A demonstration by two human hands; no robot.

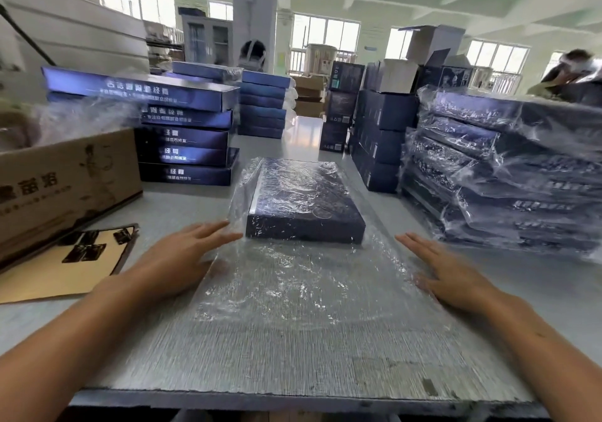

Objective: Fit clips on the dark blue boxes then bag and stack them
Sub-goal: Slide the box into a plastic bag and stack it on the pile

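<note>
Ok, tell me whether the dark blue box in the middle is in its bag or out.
In. Clear plastic bag wraps the dark blue box, its empty open end trailing flat toward the person.

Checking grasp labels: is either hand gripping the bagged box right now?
No. The left hand and right hand lie flat with straight fingers on the clear bag's edges, beside the dark blue box.

bare forearms, no sleeves, left hand [182, 252], right hand [446, 271]

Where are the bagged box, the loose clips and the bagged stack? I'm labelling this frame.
bagged box [306, 200], head view, top face.
loose clips [85, 252], head view, middle clip.
bagged stack [508, 174], head view, front side.
</note>
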